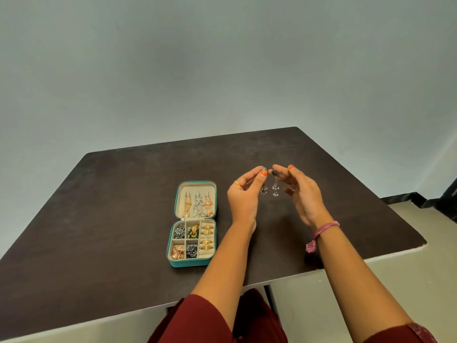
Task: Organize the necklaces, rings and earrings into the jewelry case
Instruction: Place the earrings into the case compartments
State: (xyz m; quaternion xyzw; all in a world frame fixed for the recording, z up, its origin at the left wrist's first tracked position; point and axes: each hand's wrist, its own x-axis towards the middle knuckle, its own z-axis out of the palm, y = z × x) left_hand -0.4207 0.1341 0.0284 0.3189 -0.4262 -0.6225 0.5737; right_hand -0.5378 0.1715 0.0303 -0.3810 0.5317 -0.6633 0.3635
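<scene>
A teal jewelry case [193, 263] lies open on the dark table [111, 219]. Its lid holds gold and silver necklaces [197, 204]. The tray below holds gold rings [207, 237] in the right column and earrings [179, 231] in the small compartments. To the right of the case, both hands are raised above the table. My left hand [243, 194] pinches one silver dangling earring [263, 189] by its top. My right hand [303, 191] pinches a matching silver earring [275, 181]. The two earrings hang close together between my hands.
The table's right edge [395, 253] and front edge are near my arms. A grey wall rises behind the table. A pink thread bracelet [321, 231] is on my right wrist, and dark red sleeves cover my upper arms.
</scene>
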